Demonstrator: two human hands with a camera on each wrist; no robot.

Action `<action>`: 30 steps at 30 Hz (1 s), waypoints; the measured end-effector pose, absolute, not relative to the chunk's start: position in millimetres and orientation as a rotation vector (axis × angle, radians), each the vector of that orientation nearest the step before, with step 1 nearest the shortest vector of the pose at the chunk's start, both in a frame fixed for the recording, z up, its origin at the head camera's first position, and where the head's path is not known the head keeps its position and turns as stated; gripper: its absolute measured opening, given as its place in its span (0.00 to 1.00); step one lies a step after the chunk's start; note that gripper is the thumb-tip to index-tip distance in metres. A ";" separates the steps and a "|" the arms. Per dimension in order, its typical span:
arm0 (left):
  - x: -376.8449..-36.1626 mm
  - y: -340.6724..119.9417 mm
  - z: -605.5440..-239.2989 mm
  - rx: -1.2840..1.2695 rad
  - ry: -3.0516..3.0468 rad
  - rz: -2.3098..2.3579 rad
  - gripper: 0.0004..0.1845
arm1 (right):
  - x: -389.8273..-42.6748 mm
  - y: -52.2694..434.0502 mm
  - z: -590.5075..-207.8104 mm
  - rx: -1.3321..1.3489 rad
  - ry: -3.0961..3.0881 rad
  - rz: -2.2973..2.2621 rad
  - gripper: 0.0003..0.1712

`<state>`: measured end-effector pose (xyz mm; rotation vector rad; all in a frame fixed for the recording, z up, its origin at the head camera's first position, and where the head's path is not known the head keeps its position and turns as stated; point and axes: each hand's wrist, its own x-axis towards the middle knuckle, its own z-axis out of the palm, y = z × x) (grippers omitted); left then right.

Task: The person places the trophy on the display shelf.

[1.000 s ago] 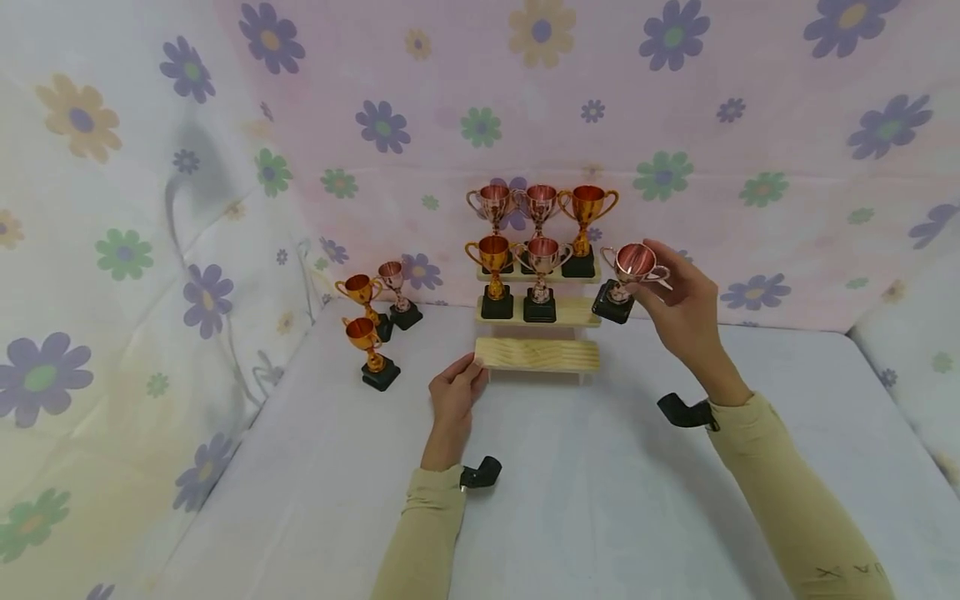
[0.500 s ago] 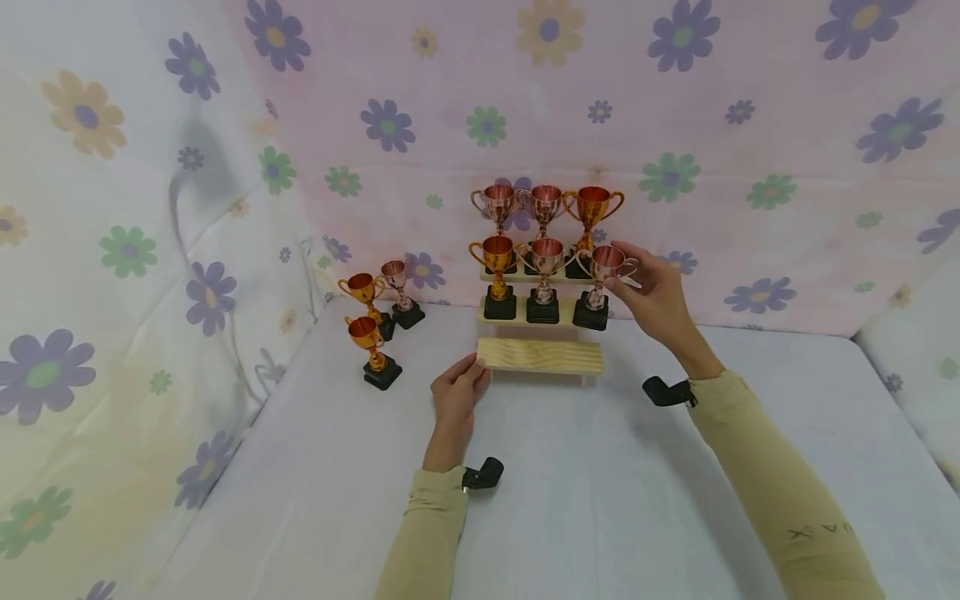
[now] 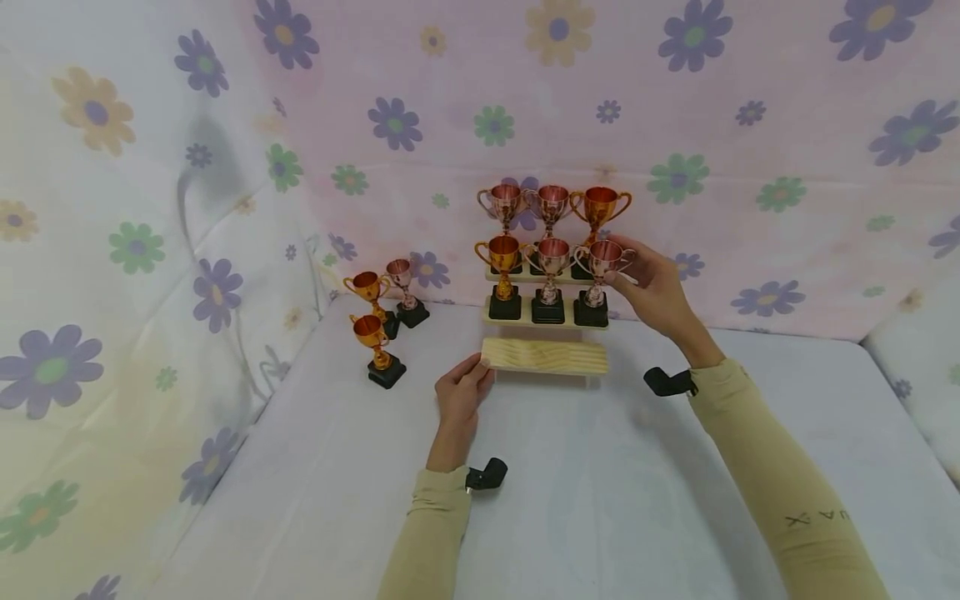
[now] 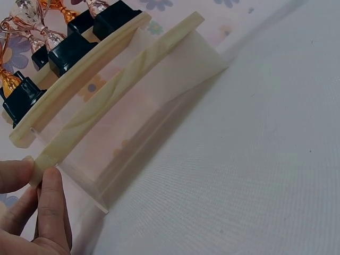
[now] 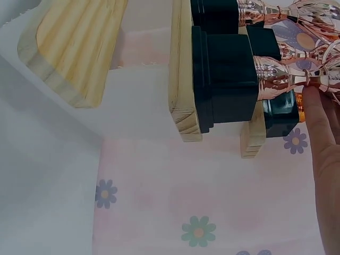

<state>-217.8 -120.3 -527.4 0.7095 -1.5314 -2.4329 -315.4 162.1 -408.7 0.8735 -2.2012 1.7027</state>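
Note:
My right hand (image 3: 656, 296) grips a rose-gold trophy cup (image 3: 600, 257) by its right side, thumb in front. The cup stands upright, its black base (image 5: 228, 79) on the right end of the middle tier of a three-step wooden display stand (image 3: 545, 356). Left of it on that tier are another rose-gold trophy (image 3: 552, 257) and a gold trophy (image 3: 504, 257). My left hand (image 3: 459, 400) pinches the left end of the lowest board (image 4: 114, 98) between thumb and fingers. That lowest board bears no trophy.
On the top tier stand two rose-gold trophies (image 3: 506, 200) and a gold trophy (image 3: 600, 204), their lower parts partly hidden. Two gold trophies (image 3: 370, 329) and one rose-gold trophy (image 3: 401, 275) stand on the white tabletop (image 3: 300, 467) at left. A flowered cloth (image 3: 420, 75) hangs behind.
My right hand has moved left with the rose-gold trophy, which has gone from tilted beside the stand to upright on the middle tier. My left hand stays on the lowest board.

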 end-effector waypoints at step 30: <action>-215.4 -122.5 -523.0 0.709 -1.574 -2.441 0.16 | -226.9 154.9 -467.8 0.029 -2.563 2.059 0.34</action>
